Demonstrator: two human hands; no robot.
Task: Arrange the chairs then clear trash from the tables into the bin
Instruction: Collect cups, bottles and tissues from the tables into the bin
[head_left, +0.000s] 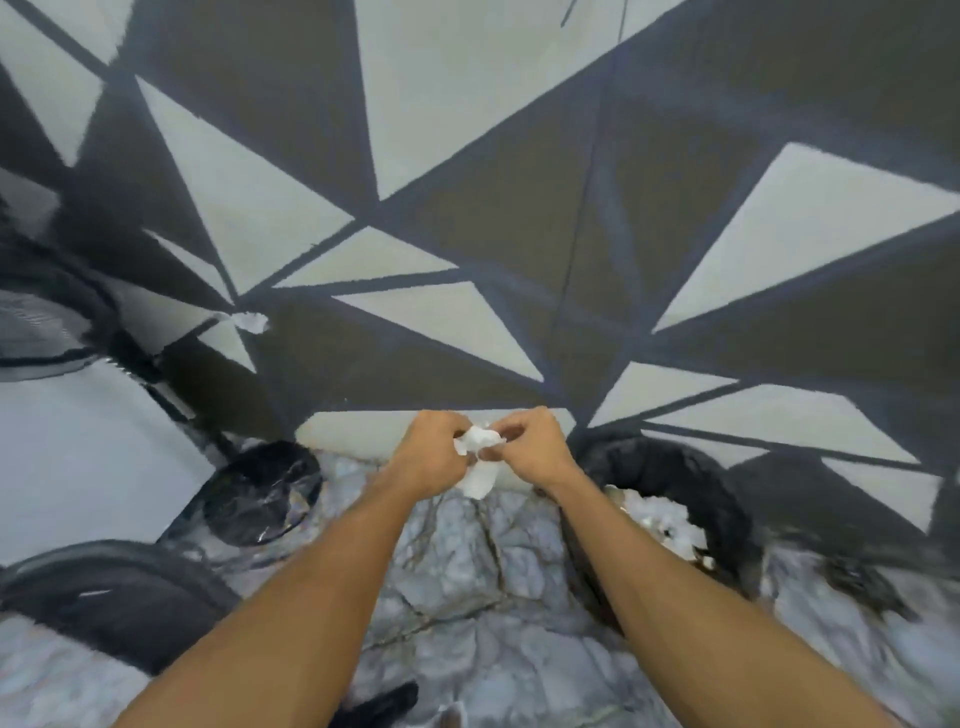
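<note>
Clearing looks well under way in the head view: left hand (431, 457) and right hand (535, 447) both pinch a crumpled tissue (479, 480) just beside the black-lined bin (675, 462), which already holds white scraps. Another scrap (252, 321), possibly paper, lies farther off.

Marbled floor (467, 597) — bin (675, 462) (black-lined) stands on it.

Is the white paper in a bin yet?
No, the left hand and right hand both pinch the white paper in the air, left of the bin holding white trash.
</note>
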